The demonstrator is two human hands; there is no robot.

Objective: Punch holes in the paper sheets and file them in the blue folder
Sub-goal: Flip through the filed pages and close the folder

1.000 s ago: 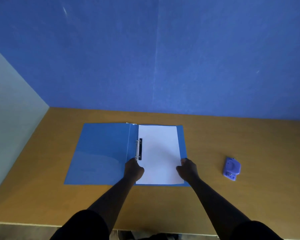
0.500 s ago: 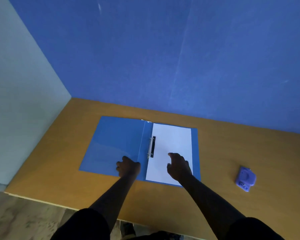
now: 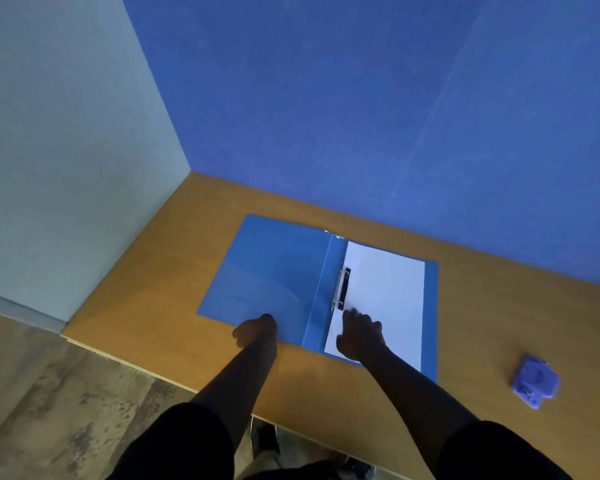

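Blue folder (image 3: 278, 275) open flat; left hand (image 3: 256, 332) curled at its near cover edge, grip unclear; right hand (image 3: 361, 336) spread flat on filed paper sheets (image 3: 385, 292) near folder's rings (image 3: 340, 289).

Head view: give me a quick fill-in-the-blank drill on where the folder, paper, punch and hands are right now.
1. The blue folder lies ____ on the wooden table.
2. The white paper sheet lies on the folder's ____ half, beside the ring clip.
3. The right hand rests on the ____.
4. The purple hole punch sits to the ____ of the folder; the left hand is at the folder's near edge.

Missing words: open; right; paper; right
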